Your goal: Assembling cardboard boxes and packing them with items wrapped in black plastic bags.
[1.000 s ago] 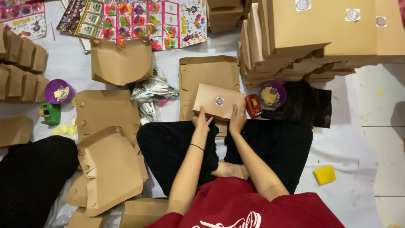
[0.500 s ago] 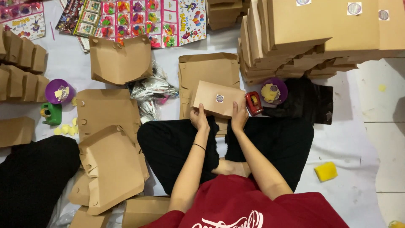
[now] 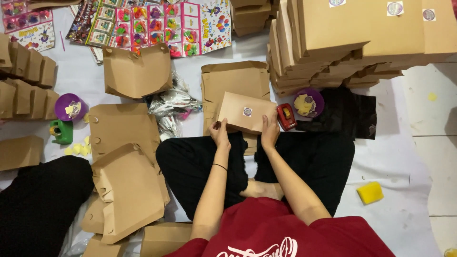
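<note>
I look down on a white floor covering (image 3: 404, 157) scattered with brown cardboard packaging. My left hand (image 3: 220, 132) and right hand (image 3: 270, 133) both grip the near edge of a small brown cardboard box (image 3: 247, 113), fingers closed on it, thumbs on top. The box is flat, closed and slightly tilted, with a round sticker (image 3: 247, 111) at its centre; it sits just beyond my crossed legs in black trousers. Both forearms reach forward, close together. Under it lies a flat cardboard pile (image 3: 235, 78). Just right sit a red stamp-like tool (image 3: 286, 116) and a purple bowl (image 3: 308, 102). Far right rises a tall stack of finished boxes (image 3: 362, 38).
</note>
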